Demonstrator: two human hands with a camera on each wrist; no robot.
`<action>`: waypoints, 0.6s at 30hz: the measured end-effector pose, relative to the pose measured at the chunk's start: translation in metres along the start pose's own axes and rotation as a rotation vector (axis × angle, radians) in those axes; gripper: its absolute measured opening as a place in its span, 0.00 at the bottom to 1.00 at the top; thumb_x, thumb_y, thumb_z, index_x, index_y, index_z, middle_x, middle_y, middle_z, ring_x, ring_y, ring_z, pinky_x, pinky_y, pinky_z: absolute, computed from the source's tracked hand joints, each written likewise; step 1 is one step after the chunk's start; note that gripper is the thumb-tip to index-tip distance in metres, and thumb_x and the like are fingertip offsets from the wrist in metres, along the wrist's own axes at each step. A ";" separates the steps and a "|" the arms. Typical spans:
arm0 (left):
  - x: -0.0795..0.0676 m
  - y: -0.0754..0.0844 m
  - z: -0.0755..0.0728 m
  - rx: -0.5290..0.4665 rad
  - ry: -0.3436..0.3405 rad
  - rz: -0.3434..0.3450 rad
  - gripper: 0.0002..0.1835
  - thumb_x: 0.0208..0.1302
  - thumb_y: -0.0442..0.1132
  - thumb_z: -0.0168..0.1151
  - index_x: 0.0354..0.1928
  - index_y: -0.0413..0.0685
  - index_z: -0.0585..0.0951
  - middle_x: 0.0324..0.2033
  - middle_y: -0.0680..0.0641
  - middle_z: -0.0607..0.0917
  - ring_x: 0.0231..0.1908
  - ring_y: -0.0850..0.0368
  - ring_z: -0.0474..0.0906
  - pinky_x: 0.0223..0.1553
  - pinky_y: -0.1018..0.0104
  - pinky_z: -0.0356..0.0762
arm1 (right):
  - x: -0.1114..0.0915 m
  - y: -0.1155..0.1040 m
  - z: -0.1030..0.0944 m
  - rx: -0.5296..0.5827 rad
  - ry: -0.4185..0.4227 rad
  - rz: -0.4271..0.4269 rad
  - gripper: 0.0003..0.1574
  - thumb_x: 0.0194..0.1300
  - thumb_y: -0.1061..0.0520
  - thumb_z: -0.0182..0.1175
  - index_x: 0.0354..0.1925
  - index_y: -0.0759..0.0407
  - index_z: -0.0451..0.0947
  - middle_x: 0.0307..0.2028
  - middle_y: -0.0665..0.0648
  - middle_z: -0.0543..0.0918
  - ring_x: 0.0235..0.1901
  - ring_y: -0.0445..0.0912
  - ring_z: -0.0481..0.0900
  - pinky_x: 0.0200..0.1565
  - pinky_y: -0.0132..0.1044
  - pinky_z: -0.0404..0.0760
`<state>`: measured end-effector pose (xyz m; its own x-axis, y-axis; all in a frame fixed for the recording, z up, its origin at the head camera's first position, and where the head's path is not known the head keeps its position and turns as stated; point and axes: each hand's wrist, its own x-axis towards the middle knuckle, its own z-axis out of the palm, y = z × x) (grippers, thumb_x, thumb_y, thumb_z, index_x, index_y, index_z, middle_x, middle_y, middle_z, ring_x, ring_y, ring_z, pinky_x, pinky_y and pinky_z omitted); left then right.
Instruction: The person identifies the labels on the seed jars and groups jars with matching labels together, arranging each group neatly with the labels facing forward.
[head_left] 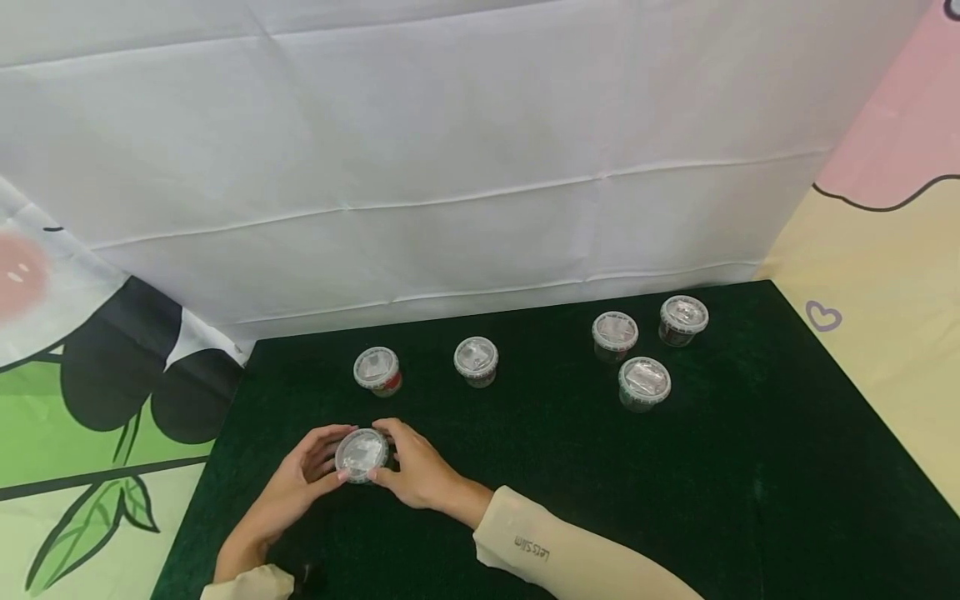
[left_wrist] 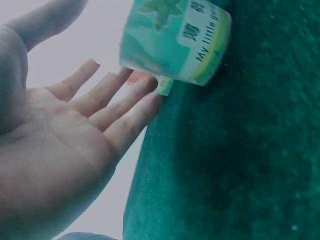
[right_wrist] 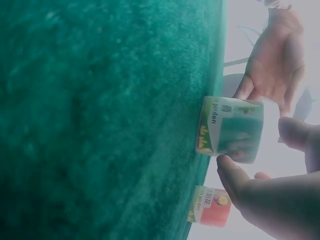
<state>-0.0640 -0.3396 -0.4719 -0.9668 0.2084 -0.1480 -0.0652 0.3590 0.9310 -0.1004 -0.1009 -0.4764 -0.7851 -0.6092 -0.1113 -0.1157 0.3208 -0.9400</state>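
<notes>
A small lidded plastic tub (head_left: pixel 362 455) with a green "My little garden" label stands between the two hands, at the front left of the dark green cloth. My right hand (head_left: pixel 423 471) holds it from the right, thumb at the near side and fingers at the far side. On its left, my left hand (head_left: pixel 300 475) is spread, the thumb tip right at the lid's rim. The left wrist view shows this left palm (left_wrist: pixel 65 135) facing up, its fingers extended towards the green tub (left_wrist: pixel 175 37).
Behind the hands stand a red-labelled tub (head_left: pixel 377 372) and another lidded tub (head_left: pixel 476 362). Farther right, three more tubs, including a front one (head_left: pixel 644 384), form a loose group. A white cloth wall (head_left: pixel 487 250) rises at the table's back edge.
</notes>
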 end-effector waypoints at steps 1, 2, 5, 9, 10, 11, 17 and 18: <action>0.000 0.002 0.001 0.013 0.012 0.023 0.30 0.76 0.33 0.63 0.74 0.34 0.64 0.72 0.28 0.68 0.60 0.78 0.73 0.58 0.80 0.74 | -0.001 0.000 -0.002 0.008 0.002 -0.004 0.42 0.72 0.58 0.67 0.78 0.54 0.61 0.73 0.57 0.71 0.71 0.47 0.72 0.67 0.35 0.76; -0.001 0.004 0.002 0.027 0.026 0.039 0.30 0.76 0.33 0.63 0.74 0.34 0.65 0.71 0.29 0.70 0.61 0.78 0.73 0.59 0.80 0.74 | -0.001 -0.001 -0.004 0.020 0.005 -0.010 0.42 0.73 0.58 0.66 0.78 0.54 0.61 0.74 0.58 0.70 0.72 0.49 0.71 0.68 0.36 0.75; -0.003 0.010 0.004 0.059 0.065 0.073 0.28 0.76 0.34 0.63 0.73 0.36 0.67 0.70 0.32 0.72 0.62 0.78 0.73 0.61 0.81 0.72 | -0.003 -0.002 -0.012 0.063 0.013 -0.031 0.41 0.74 0.59 0.65 0.78 0.56 0.61 0.75 0.60 0.69 0.74 0.53 0.70 0.70 0.39 0.75; -0.003 0.019 0.007 0.084 0.090 0.100 0.28 0.76 0.34 0.63 0.72 0.37 0.68 0.71 0.31 0.72 0.64 0.80 0.70 0.62 0.84 0.68 | -0.008 -0.005 -0.027 0.109 0.027 -0.057 0.39 0.76 0.59 0.63 0.78 0.59 0.60 0.75 0.62 0.68 0.75 0.55 0.68 0.72 0.44 0.73; -0.003 0.022 0.009 0.091 0.093 0.106 0.28 0.76 0.34 0.63 0.72 0.37 0.68 0.71 0.31 0.71 0.64 0.80 0.69 0.63 0.85 0.66 | -0.009 -0.005 -0.030 0.117 0.031 -0.062 0.39 0.76 0.60 0.63 0.78 0.59 0.60 0.75 0.63 0.68 0.75 0.55 0.68 0.72 0.44 0.73; -0.003 0.024 0.010 0.098 0.097 0.112 0.27 0.76 0.34 0.63 0.72 0.37 0.68 0.72 0.31 0.71 0.64 0.80 0.69 0.63 0.86 0.65 | -0.010 -0.005 -0.034 0.126 0.037 -0.065 0.39 0.76 0.60 0.63 0.78 0.59 0.60 0.75 0.63 0.69 0.75 0.56 0.68 0.72 0.45 0.73; -0.003 0.042 0.019 0.126 0.124 0.146 0.26 0.76 0.33 0.63 0.71 0.39 0.70 0.70 0.34 0.74 0.65 0.80 0.68 0.63 0.87 0.63 | -0.019 -0.004 -0.055 0.170 0.072 -0.072 0.37 0.77 0.61 0.62 0.77 0.61 0.61 0.74 0.64 0.69 0.75 0.57 0.68 0.73 0.48 0.72; -0.003 0.044 0.021 0.128 0.126 0.153 0.26 0.76 0.32 0.63 0.71 0.39 0.71 0.70 0.34 0.74 0.65 0.80 0.68 0.63 0.86 0.63 | -0.020 -0.003 -0.057 0.174 0.078 -0.077 0.36 0.77 0.61 0.62 0.77 0.62 0.61 0.74 0.65 0.69 0.75 0.57 0.68 0.73 0.49 0.72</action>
<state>-0.0588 -0.3053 -0.4372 -0.9867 0.1570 0.0422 0.1090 0.4460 0.8884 -0.1194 -0.0479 -0.4531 -0.8234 -0.5672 -0.0185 -0.0751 0.1412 -0.9871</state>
